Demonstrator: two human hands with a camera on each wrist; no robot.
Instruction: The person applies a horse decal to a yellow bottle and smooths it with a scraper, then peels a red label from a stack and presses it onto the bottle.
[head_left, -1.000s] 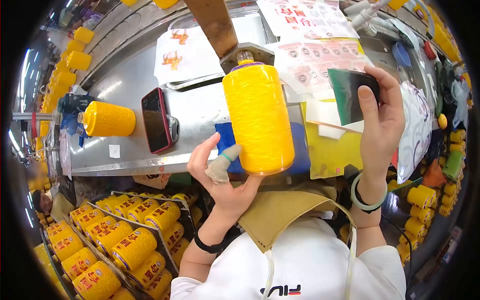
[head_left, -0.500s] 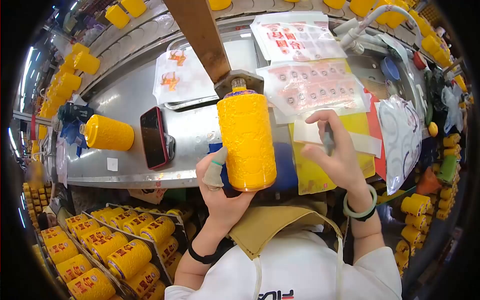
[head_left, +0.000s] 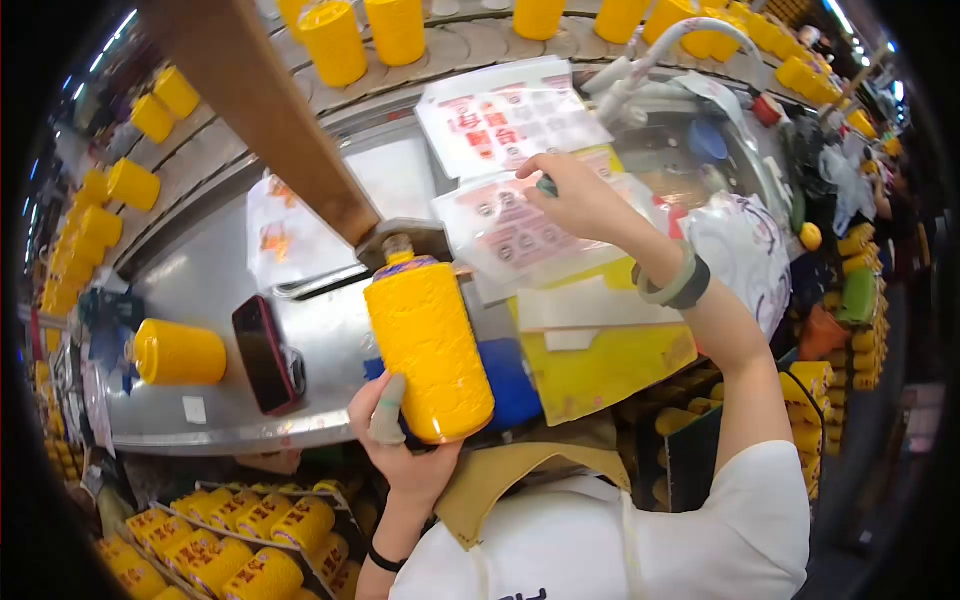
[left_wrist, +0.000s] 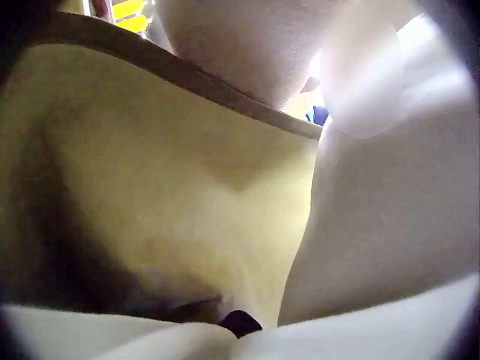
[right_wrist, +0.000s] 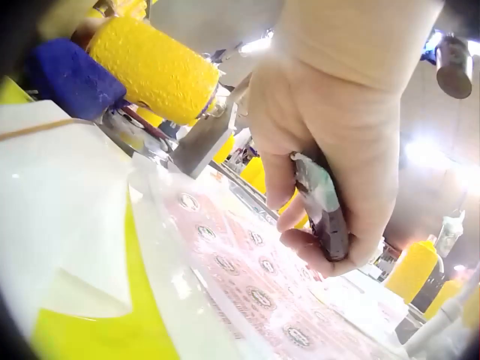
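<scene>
A yellow textured bottle (head_left: pixel 428 350) is tilted, its glass neck at a metal bracket (head_left: pixel 405 240) on a wooden beam. My left hand (head_left: pixel 410 465) holds the bottle's lower end, with fingers along its left side. A pale finger cot (head_left: pixel 386 410) covers one finger. Over a sheet of red-printed decals (right_wrist: pixel 259 281), my right hand (head_left: pixel 585 200) grips a flat dark-and-green scraper (right_wrist: pixel 322 206), its fingertips close above the sheet. In the left wrist view, skin and cloth fill most of the picture and the bottle is hidden.
Another yellow bottle (head_left: pixel 180 352) and a phone (head_left: pixel 268 355) lie on the metal table (head_left: pixel 200 265) at left. White strips (head_left: pixel 600 305) rest on a yellow sheet (head_left: pixel 610 370). A bent white pipe (head_left: pixel 690 30) rises at the back. Crates of labelled bottles (head_left: pixel 265 575) stand below.
My right hand has swung forward and left with the scraper, from beside the bottle to over the decal sheet. My left hand stays at the bottle. The head view has shifted rightward.
</scene>
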